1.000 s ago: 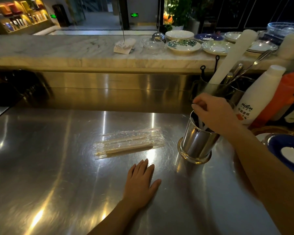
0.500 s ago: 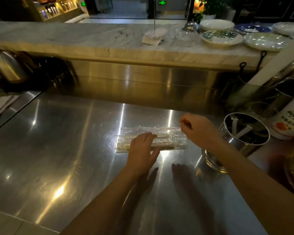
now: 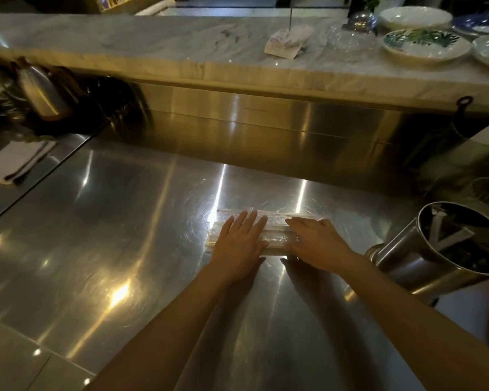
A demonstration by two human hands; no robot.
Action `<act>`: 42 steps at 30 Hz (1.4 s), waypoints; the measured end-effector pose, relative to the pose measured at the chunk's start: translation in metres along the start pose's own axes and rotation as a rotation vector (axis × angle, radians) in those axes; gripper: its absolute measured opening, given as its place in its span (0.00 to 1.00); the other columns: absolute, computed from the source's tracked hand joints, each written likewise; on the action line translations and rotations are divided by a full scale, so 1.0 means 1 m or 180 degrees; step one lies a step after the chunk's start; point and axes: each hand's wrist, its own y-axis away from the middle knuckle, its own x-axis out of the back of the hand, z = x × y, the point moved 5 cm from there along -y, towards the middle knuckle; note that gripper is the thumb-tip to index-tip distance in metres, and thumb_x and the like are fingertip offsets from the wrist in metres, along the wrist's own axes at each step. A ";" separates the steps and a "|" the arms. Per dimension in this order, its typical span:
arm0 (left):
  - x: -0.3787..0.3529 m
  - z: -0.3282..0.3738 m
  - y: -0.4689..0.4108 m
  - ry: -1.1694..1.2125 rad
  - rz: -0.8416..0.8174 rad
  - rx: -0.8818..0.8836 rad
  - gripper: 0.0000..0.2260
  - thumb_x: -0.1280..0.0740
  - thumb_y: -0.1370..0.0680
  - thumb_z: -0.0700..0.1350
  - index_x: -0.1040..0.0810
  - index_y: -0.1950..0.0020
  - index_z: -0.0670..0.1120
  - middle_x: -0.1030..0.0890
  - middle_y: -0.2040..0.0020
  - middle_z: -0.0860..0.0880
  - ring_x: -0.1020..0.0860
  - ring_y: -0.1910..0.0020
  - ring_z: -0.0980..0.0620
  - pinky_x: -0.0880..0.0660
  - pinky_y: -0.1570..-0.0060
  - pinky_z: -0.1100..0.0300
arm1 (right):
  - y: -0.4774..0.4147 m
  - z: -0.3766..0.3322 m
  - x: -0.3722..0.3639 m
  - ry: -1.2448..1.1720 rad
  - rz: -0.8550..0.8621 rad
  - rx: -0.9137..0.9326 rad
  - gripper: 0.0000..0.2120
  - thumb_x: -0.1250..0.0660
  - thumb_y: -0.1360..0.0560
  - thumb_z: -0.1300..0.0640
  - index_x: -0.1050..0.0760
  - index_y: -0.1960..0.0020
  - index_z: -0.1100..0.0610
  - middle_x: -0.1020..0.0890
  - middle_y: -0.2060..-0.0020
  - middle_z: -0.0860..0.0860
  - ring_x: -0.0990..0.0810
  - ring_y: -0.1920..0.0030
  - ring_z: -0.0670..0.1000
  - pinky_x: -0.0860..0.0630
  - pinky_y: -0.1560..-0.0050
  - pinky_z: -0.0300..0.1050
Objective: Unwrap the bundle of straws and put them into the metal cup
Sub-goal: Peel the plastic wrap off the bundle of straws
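A bundle of straws (image 3: 275,239) in clear plastic wrap lies flat on the steel counter (image 3: 124,235), long side left to right. My left hand (image 3: 239,244) rests palm down on its left half, fingers spread. My right hand (image 3: 316,244) lies palm down on its right half, covering that end. Neither hand closes around the bundle. The metal cup (image 3: 424,255) stands to the right of my right hand, with a few white straws (image 3: 446,235) leaning inside it.
A marble ledge (image 3: 181,55) runs across the back, carrying plates (image 3: 426,45), a glass dish and a paper slip on a spike (image 3: 288,42). A metal kettle (image 3: 41,88) sits at the far left. More containers crowd the right edge behind the cup.
My right hand left the cup and came down onto the bundle's right half. My left hand slid forward from the bare counter onto the left half. The view shifted so the cup sits further right.
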 end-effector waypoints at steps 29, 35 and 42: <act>0.001 0.031 0.046 0.0373 0.0060 -0.0681 0.26 0.35 0.31 0.52 0.33 0.34 0.47 0.24 0.39 0.47 0.29 0.39 0.48 0.43 0.34 0.53 | 0.009 0.005 -0.011 -0.0267 -0.0401 -0.0988 0.14 0.32 0.32 0.42 0.33 0.57 0.48 0.24 0.54 0.50 0.29 0.48 0.53 0.39 0.45 0.52; 0.007 0.035 0.043 0.0250 0.0241 -0.0591 0.22 0.45 0.25 0.62 0.26 0.40 0.50 0.22 0.47 0.47 0.28 0.46 0.48 0.36 0.40 0.52 | 0.010 -0.009 -0.003 -0.0764 -0.0399 -0.0724 0.12 0.37 0.25 0.53 0.35 0.65 0.52 0.30 0.62 0.50 0.26 0.59 0.52 0.32 0.57 0.43; 0.002 0.042 0.044 0.0486 0.0187 -0.0623 0.16 0.43 0.23 0.56 0.29 0.43 0.47 0.24 0.39 0.46 0.29 0.39 0.47 0.41 0.36 0.56 | 0.016 -0.004 0.016 -0.1582 -0.0155 -0.0905 0.03 0.43 0.22 0.56 0.35 0.54 0.55 0.23 0.66 0.54 0.23 0.66 0.52 0.24 0.62 0.47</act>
